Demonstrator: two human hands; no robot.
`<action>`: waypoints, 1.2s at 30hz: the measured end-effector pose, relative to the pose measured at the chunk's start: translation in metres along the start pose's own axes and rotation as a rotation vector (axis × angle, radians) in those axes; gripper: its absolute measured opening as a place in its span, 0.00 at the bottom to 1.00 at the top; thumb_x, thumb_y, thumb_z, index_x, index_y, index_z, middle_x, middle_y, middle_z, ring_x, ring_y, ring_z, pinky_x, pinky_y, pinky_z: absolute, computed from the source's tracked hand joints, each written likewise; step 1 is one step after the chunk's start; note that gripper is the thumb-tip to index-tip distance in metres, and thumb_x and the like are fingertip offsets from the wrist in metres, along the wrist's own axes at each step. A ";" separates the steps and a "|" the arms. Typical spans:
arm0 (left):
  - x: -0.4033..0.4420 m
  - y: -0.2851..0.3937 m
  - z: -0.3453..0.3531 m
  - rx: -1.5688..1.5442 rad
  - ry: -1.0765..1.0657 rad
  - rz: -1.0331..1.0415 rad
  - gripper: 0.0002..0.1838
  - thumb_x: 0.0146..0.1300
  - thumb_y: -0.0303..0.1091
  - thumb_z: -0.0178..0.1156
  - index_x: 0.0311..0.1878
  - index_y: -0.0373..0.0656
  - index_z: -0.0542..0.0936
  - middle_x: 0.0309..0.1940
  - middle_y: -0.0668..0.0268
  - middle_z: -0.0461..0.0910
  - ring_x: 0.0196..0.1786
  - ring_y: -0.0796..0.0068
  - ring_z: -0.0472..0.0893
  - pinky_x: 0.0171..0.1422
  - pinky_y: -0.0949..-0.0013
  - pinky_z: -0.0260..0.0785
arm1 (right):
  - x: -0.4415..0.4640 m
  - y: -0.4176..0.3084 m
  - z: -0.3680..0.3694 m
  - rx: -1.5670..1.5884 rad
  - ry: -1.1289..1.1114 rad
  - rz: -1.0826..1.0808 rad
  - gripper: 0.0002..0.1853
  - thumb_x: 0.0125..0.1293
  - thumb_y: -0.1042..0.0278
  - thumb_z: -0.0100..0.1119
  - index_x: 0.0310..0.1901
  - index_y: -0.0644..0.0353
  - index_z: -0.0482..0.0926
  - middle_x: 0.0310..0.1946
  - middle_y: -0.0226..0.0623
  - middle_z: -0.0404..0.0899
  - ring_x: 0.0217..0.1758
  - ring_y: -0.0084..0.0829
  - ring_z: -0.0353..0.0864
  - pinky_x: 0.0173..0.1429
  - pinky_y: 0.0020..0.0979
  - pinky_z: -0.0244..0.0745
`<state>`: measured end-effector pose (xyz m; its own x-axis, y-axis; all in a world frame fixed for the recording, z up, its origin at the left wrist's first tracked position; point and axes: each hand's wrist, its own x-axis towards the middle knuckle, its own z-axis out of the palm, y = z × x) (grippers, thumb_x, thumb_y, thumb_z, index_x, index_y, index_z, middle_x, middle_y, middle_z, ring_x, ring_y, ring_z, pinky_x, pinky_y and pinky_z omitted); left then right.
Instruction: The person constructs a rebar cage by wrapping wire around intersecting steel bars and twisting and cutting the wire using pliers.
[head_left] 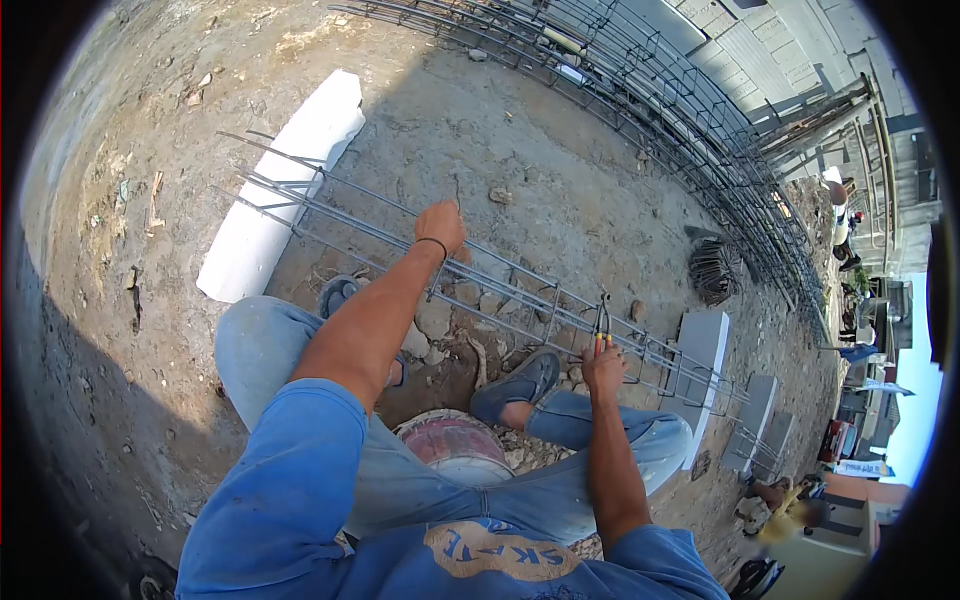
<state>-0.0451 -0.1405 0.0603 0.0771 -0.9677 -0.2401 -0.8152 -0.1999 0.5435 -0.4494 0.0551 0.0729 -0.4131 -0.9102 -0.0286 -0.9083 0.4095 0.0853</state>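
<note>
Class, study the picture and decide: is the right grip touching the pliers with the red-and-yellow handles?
Touching. The head view shows the right grip wrapped around the lower handles of the pliers.

Fingers of my left hand (440, 228) are turned from view; I cannot establish what they grip. My right hand (604, 372) conceals the lower ends of the pliers (599, 343), whose tips are too small to show whether they bite on wire. My left shoe (337, 292) is partly covered by my knee. The bucket (455, 436) is partly hidden behind my legs. The large rebar cage (690, 120) runs out of frame at the top. Lettering on the distant banner (862, 468) is illegible. A seated person (785, 512), lower right, is partly blurred.
</note>
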 end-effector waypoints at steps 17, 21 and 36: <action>0.058 -0.021 -0.010 0.110 -0.392 0.181 0.09 0.56 0.30 0.71 0.39 0.36 0.88 0.41 0.46 0.88 0.45 0.48 0.87 0.51 0.52 0.80 | 0.011 -0.006 0.002 0.044 0.007 -0.001 0.31 0.61 0.48 0.74 0.51 0.67 0.74 0.33 0.56 0.85 0.34 0.49 0.87 0.38 0.49 0.79; 0.021 -0.004 -0.043 -0.045 -0.105 0.012 0.10 0.54 0.26 0.69 0.41 0.35 0.86 0.41 0.42 0.86 0.45 0.46 0.87 0.49 0.51 0.80 | 0.049 0.021 -0.020 0.614 -0.554 0.245 0.16 0.66 0.61 0.70 0.42 0.64 0.76 0.22 0.34 0.76 0.13 0.26 0.71 0.15 0.30 0.63; -0.164 0.144 -0.148 0.385 -0.391 0.767 0.11 0.62 0.30 0.63 0.44 0.42 0.90 0.46 0.54 0.89 0.48 0.54 0.89 0.46 0.52 0.80 | 0.180 -0.195 -0.179 0.126 -0.218 -0.775 0.13 0.72 0.57 0.61 0.41 0.58 0.87 0.33 0.46 0.88 0.37 0.40 0.88 0.44 0.37 0.78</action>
<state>-0.0901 -0.0336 0.2965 -0.7003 -0.6798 -0.2179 -0.7027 0.6024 0.3787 -0.3351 -0.1998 0.2293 0.3442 -0.9108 -0.2280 -0.9366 -0.3161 -0.1510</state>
